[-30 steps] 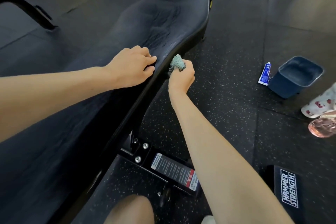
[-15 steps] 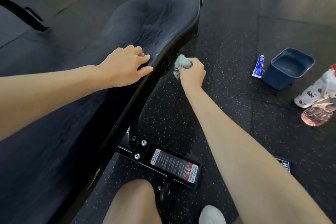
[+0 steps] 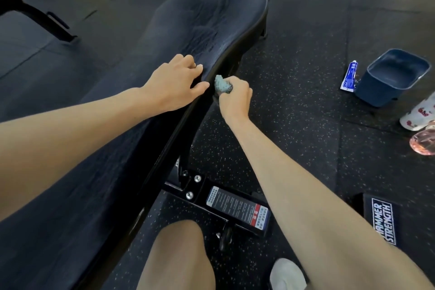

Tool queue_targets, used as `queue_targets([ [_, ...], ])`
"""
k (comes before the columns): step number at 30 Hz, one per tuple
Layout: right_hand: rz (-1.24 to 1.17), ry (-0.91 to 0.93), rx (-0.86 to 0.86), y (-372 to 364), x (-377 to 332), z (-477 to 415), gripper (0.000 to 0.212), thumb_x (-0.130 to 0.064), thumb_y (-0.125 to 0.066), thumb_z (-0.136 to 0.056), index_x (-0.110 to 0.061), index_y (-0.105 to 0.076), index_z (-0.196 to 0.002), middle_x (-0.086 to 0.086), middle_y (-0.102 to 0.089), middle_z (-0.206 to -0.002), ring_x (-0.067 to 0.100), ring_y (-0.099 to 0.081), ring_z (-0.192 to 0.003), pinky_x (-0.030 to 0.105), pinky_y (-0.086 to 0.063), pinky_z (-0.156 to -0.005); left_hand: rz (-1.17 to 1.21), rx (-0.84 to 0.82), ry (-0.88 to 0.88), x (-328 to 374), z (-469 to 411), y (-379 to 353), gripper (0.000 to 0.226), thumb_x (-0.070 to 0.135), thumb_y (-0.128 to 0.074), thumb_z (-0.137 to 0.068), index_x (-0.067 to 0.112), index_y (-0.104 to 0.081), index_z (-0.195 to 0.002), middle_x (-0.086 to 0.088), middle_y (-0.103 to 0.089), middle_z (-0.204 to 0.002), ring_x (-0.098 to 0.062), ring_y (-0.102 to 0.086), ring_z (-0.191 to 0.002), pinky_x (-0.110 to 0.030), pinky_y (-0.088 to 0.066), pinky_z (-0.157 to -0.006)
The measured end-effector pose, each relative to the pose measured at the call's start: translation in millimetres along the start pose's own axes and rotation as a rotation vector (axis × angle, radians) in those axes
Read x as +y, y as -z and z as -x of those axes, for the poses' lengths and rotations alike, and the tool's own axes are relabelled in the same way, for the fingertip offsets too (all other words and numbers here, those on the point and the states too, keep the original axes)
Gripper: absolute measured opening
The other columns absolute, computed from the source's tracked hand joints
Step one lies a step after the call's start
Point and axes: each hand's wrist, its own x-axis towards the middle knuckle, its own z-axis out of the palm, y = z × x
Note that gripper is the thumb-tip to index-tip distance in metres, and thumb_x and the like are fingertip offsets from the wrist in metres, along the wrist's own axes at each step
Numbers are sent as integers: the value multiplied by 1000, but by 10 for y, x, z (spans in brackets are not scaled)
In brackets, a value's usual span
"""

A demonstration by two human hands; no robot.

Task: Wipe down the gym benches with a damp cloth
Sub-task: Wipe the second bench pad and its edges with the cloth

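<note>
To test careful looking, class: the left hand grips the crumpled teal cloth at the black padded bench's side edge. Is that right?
No. The head view shows the right hand gripping the crumpled teal cloth at the black padded bench's side edge; the left hand rests on top.

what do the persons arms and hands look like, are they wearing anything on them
Both arms are bare as far as the frame shows, with no sleeves in view. The left hand and right hand wear no gloves. No watch, band or ring shows on the wrists or on the visible parts of the fingers, and there are no markings.
</note>
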Motion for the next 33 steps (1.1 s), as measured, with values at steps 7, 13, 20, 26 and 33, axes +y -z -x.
queue_targets([
  [7,72,3,11,406,83,-218,16,-5,-67,-86,-4,-69,-102,5,-65,-96,13,-55,-91,13,-38,-68,20,-69,5,-30,-1,55,56,47,-38,-98,13,-41,-142,-4,-43,-135,-20,-32,-129,-42,-41,-97],
  [13,120,-49,38,105,-145,-346,28,-6,-60,-92,-9,-58,-120,8,-59,-121,12,-50,-103,19,-35,-77,22,-35,30,-9,-8,-5,56,46,-40,-97,12,-42,-141,-6,-44,-134,-23,-35,-125,-43,-39,-98],
  [20,134,92,16,9,-23,-32,20,0,-59,-89,-8,-63,-107,8,-64,-108,12,-53,-97,22,-42,-76,21,32,18,9,1,-76,53,43,-43,-97,8,-47,-136,-10,-49,-125,-28,-41,-115,-46,-43,-90],
  [26,103,169,-99,57,-21,370,15,6,-58,-84,-7,-64,-90,5,-63,-85,15,-55,-78,31,-46,-67,38,-1,3,-9,-6,-32,50,40,-39,-99,9,-45,-138,-10,-47,-129,-27,-38,-121,-47,-41,-94],
  [33,103,43,-81,269,-87,310,15,-9,-64,-88,-10,-66,-103,6,-65,-103,18,-56,-99,29,-49,-82,-17,-55,-30,-92,-13,-18,54,45,-33,-100,10,-42,-140,-11,-45,-132,-29,-38,-122,-48,-39,-97],
])
